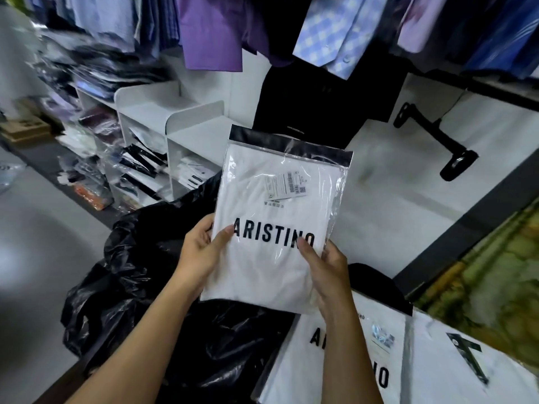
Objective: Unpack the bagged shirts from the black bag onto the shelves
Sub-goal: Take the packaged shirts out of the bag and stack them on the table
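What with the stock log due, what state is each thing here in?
Held bagged shirt: sealed, upright, gripped at both side edges.
Left hand: holds its left edge, thumb in front.
Right hand: holds its right edge.
Black bag: crumpled, beneath the held shirt.
Second bagged shirt: lying flat, lower right.
Shelves: partly filled.

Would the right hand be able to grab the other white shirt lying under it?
Probably not yet: the right hand and left hand both grip the held shirt. The lying shirt sits just below, nothing piled on it, so a freed hand would likely reach it.
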